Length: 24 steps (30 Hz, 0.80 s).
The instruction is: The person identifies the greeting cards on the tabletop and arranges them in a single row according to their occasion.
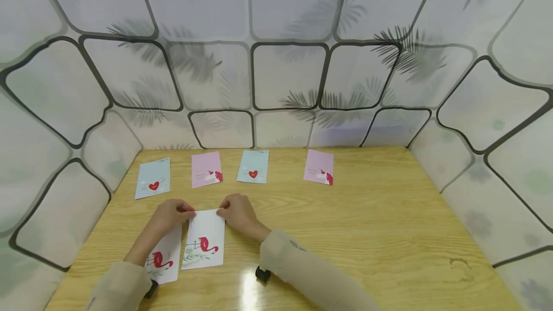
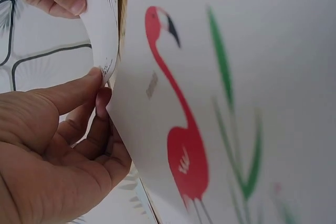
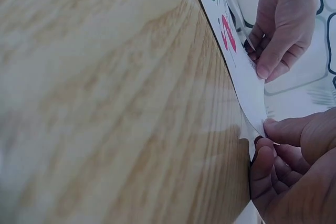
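Observation:
A white flamingo card (image 1: pixel 203 246) lies between my hands on the wooden table. My left hand (image 1: pixel 169 216) pinches its far left corner between thumb and fingers. At the far right corner, my right hand (image 1: pixel 240 214) pinches the same card. In the right wrist view the card (image 3: pixel 244 80) bows slightly, its far edge lifted off the wood. A second flamingo card (image 1: pixel 166 258) sits just left of it, partly hidden under my left forearm. The left wrist view shows this second card's red flamingo (image 2: pixel 186 156) and green leaves close up.
Along the back stand out a blue heart card (image 1: pixel 153 178), a pink unicorn card (image 1: pixel 207 169), another blue heart card (image 1: pixel 253 167) and another pink unicorn card (image 1: pixel 318 167). Patterned cloth walls (image 1: pixel 289 76) border the table (image 1: pixel 367 234) at the back and sides.

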Each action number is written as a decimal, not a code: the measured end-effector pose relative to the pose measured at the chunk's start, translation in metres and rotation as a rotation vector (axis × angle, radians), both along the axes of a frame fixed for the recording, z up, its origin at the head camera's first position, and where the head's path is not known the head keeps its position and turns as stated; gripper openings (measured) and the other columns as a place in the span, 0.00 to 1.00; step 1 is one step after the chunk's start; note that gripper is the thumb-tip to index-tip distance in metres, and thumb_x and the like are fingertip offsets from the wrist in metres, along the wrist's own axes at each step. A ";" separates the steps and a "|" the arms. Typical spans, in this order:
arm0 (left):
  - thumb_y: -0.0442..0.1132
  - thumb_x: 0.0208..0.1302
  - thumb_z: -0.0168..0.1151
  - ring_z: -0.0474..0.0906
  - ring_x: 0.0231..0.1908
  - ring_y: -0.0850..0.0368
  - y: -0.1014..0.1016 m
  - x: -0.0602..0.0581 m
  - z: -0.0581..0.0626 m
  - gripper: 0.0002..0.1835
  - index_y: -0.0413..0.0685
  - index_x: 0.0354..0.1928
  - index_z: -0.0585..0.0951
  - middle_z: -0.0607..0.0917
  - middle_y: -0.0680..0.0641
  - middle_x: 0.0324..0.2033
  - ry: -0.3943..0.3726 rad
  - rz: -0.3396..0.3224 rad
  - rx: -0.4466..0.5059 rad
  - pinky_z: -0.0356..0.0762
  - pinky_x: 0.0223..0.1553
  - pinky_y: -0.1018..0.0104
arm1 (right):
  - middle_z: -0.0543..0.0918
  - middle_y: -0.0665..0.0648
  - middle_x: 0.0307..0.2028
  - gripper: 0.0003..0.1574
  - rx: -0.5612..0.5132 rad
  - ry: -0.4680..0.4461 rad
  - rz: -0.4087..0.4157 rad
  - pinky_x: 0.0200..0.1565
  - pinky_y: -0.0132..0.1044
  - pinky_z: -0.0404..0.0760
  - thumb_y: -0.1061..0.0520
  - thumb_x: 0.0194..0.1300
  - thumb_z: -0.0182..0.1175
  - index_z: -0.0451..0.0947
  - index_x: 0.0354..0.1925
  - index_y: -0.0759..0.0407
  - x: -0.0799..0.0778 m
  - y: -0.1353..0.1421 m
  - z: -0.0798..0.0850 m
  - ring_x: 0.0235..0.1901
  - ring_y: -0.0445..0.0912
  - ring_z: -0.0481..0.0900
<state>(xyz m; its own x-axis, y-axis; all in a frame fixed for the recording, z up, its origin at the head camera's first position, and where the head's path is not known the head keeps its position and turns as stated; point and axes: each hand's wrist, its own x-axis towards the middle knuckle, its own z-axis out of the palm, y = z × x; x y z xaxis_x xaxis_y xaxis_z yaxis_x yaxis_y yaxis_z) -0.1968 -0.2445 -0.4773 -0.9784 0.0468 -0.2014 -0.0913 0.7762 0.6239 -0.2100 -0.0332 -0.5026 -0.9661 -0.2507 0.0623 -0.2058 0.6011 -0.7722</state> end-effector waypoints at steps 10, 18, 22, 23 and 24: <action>0.34 0.70 0.66 0.77 0.36 0.52 0.006 0.003 -0.003 0.06 0.37 0.42 0.86 0.86 0.46 0.35 0.006 -0.025 -0.016 0.78 0.42 0.56 | 0.85 0.48 0.26 0.05 0.031 0.037 0.011 0.31 0.28 0.75 0.61 0.64 0.72 0.88 0.30 0.59 0.003 0.003 0.002 0.27 0.36 0.74; 0.32 0.69 0.67 0.78 0.35 0.53 0.009 0.004 -0.005 0.04 0.38 0.41 0.86 0.86 0.47 0.35 0.007 -0.034 -0.055 0.80 0.42 0.56 | 0.84 0.48 0.27 0.05 0.089 0.027 0.024 0.32 0.28 0.76 0.60 0.64 0.72 0.87 0.30 0.59 0.007 0.002 0.002 0.28 0.38 0.75; 0.31 0.69 0.67 0.77 0.34 0.54 0.010 0.005 -0.002 0.02 0.38 0.39 0.86 0.86 0.48 0.34 0.018 -0.051 -0.070 0.80 0.42 0.55 | 0.84 0.48 0.29 0.05 0.137 0.032 0.026 0.34 0.29 0.77 0.59 0.64 0.73 0.87 0.31 0.58 0.007 0.000 0.002 0.29 0.38 0.75; 0.30 0.69 0.67 0.77 0.34 0.54 0.010 0.005 -0.002 0.02 0.38 0.39 0.86 0.86 0.48 0.34 0.023 -0.055 -0.071 0.80 0.42 0.55 | 0.84 0.48 0.29 0.06 0.142 0.034 0.028 0.34 0.29 0.77 0.59 0.64 0.73 0.86 0.31 0.58 0.008 0.000 0.002 0.29 0.38 0.75; 0.30 0.68 0.67 0.77 0.34 0.54 0.010 0.005 -0.002 0.02 0.38 0.39 0.86 0.86 0.48 0.33 0.027 -0.057 -0.074 0.80 0.42 0.55 | 0.84 0.48 0.28 0.06 0.144 0.037 0.029 0.34 0.29 0.76 0.59 0.64 0.73 0.86 0.31 0.58 0.008 0.000 0.001 0.28 0.38 0.75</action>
